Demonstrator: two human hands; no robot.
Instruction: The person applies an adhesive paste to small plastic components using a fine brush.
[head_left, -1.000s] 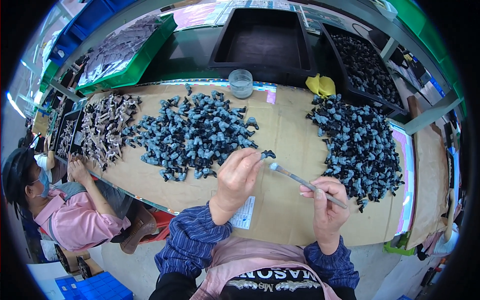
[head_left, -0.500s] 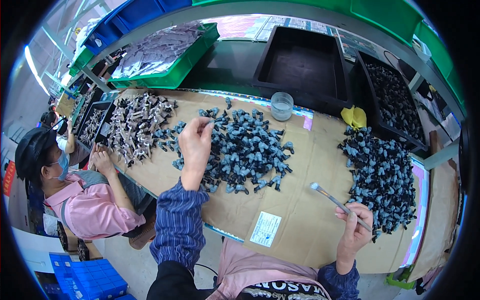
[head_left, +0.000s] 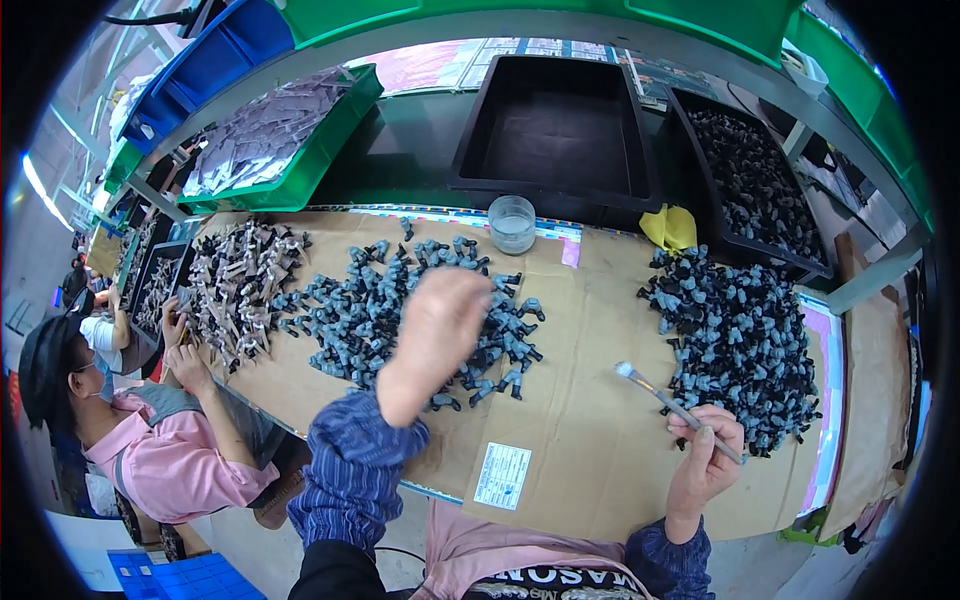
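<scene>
My right hand (head_left: 707,450) grips a paintbrush (head_left: 672,405) by its grey handle, with the pale bristle end pointing up and left over the cardboard. Blurred by motion, my left hand (head_left: 440,335) is above the middle pile of small blue-grey and black moulded pieces (head_left: 355,300). Its fingers are too smeared to show whether a piece is in them. A second pile of similar blue-grey and black pieces (head_left: 740,345) lies to the right of the brush. Behind the middle pile stands a clear cup (head_left: 512,226) of cloudy liquid.
Cardboard (head_left: 590,420) covers the table, with a white printed label (head_left: 502,476). At the back are a black tray (head_left: 560,130), a black bin of dark pieces (head_left: 755,185), a yellow cloth (head_left: 668,229) and a green crate (head_left: 340,140). A co-worker (head_left: 165,440) sits at left by beige pieces (head_left: 245,285).
My left hand has moved rightward across the middle pile and is now blurred. My right hand still holds the paintbrush in about the same place. The whole view has shifted slightly.
</scene>
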